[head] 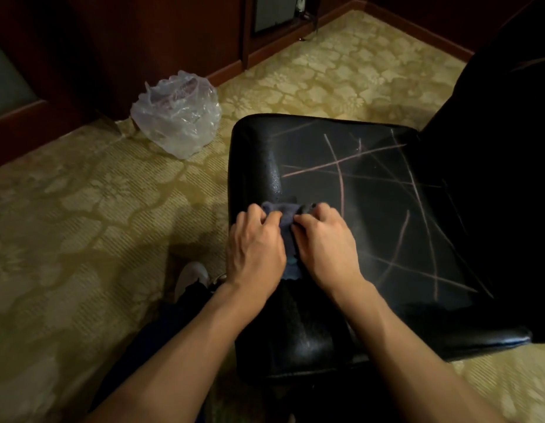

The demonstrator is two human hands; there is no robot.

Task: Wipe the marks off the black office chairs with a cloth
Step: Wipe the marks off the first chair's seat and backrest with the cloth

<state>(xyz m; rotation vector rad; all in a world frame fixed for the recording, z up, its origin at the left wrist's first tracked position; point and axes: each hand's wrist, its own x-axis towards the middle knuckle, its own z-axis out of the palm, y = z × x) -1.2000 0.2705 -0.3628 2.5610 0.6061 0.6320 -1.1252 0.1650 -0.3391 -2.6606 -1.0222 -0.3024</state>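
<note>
A black office chair seat (pixel 371 239) fills the middle and right of the view, crossed by several thin pinkish marks (pixel 341 166). Its dark backrest (pixel 493 117) rises at the right. A small dark grey-blue cloth (pixel 286 218) lies bunched on the left part of the seat. My left hand (pixel 256 248) and my right hand (pixel 323 242) sit side by side on the cloth, fingers curled into it, each gripping one side. Most of the cloth is hidden under the hands.
A crumpled clear plastic bag (pixel 176 114) stands on the patterned yellow carpet (pixel 82 224) to the left of the chair. Dark wooden furniture and skirting (pixel 173 41) line the back. My white shoe (pixel 188 276) shows beside the seat's left edge.
</note>
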